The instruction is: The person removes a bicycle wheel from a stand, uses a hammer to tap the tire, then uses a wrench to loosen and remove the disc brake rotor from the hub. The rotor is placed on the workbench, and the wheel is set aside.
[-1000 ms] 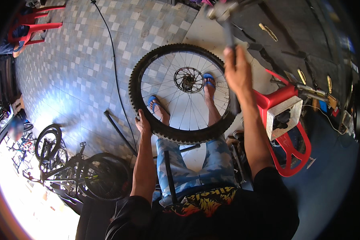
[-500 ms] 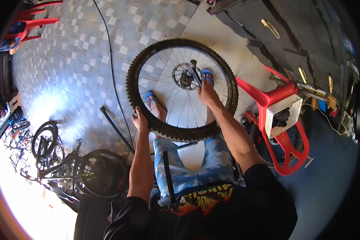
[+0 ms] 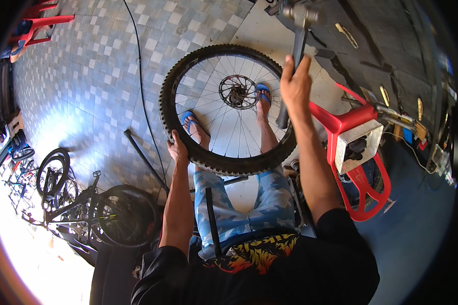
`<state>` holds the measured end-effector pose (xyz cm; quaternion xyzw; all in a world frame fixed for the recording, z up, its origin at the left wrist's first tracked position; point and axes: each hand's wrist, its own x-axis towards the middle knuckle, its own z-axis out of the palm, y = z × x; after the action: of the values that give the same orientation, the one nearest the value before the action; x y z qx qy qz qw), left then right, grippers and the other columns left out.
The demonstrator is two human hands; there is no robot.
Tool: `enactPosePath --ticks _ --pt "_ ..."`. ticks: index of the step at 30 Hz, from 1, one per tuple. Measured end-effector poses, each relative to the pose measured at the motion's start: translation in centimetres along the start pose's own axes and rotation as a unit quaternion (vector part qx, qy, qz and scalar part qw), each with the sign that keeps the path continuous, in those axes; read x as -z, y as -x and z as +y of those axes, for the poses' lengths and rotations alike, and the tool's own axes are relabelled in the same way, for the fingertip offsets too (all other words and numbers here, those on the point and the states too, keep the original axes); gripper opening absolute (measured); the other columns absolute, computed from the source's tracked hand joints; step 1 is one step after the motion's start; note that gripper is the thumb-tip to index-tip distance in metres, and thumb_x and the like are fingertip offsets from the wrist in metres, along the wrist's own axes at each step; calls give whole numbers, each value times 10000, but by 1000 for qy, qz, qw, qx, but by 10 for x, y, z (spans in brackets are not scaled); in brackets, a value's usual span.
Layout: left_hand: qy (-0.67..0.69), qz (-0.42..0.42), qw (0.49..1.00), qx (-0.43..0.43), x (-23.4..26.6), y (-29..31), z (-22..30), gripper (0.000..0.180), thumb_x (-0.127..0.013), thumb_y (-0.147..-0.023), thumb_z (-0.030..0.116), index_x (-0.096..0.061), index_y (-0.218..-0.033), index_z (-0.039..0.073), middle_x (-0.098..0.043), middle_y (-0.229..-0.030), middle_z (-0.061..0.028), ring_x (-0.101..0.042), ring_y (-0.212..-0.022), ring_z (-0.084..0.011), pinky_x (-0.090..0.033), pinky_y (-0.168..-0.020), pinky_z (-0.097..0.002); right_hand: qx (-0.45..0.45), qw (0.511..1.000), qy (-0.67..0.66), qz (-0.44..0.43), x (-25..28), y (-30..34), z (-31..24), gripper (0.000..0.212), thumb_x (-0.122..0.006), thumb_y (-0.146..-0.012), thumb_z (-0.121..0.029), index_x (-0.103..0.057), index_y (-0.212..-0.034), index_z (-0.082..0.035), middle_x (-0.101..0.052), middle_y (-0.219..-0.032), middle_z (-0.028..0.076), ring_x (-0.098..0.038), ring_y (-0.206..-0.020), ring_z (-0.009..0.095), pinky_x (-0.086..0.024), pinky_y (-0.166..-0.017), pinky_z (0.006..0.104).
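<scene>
A bicycle wheel (image 3: 185,152) with a black knobby tyre, thin spokes and a disc brake rotor (image 3: 238,92) at its hub is held in front of my legs. On its lower left side, my left hand (image 3: 178,148) is closed around the tyre. My right hand (image 3: 296,84) grips the dark handle of a hammer (image 3: 301,38), raised beyond the wheel's right rim. The hammer's metal head points up and away, blurred by motion. The handle's lower end sticks out below my fist, over the tyre.
On the right, a red plastic chair (image 3: 336,124) bears a pale basket (image 3: 359,147) with dark items in it. A bicycle (image 3: 86,218) and more bikes are at the lower left. A black cable (image 3: 140,66) and a dark bar (image 3: 145,160) cross the tiled floor.
My right hand has swung the hammer from near the rotor up and to the right, beyond the rim. The wheel has shifted slightly upward, with my left hand still on the tyre.
</scene>
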<state>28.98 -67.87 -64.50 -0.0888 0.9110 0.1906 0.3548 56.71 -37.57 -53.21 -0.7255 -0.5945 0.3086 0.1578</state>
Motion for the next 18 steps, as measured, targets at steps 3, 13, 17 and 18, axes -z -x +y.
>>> enactPosePath --ticks 3,13,17,18 --pt "-3 19 1000 2 2 1 2 1137 -606 -843 783 -351 -1512 -101 -569 -1367 -316 -617 -1208 -381 -525 -969 -423 -25 984 117 -134 -64 55 46 322 -532 -1024 -239 -466 -1165 42 -652 -960 330 -654 -913 506 -530 -719 596" --pt "-10 -5 1000 -22 13 7 34 1099 -598 -858 768 -366 -1499 -95 -558 -1370 -324 -610 -1203 -412 -511 -975 -448 82 943 224 -230 -104 78 129 512 -573 -959 -222 -436 -1368 54 -628 -1116 311 -681 -908 463 -575 -749 542" --pt "-29 18 999 -30 13 13 36 1079 -581 -857 781 -401 -1477 -84 -575 -1345 -327 -615 -1195 -426 -509 -975 -454 30 939 223 -260 -64 56 83 416 -562 -997 -299 -475 -1272 1 -647 -1128 312 -688 -925 459 -571 -764 552" --pt "-36 26 999 -27 12 13 36 1076 -576 -857 783 -407 -1471 -85 -579 -1340 -328 -616 -1192 -429 -508 -975 -456 -13 933 229 -279 -52 44 71 349 -538 -1019 -343 -493 -1177 -35 -688 -1010 289 -696 -878 460 -563 -747 563"
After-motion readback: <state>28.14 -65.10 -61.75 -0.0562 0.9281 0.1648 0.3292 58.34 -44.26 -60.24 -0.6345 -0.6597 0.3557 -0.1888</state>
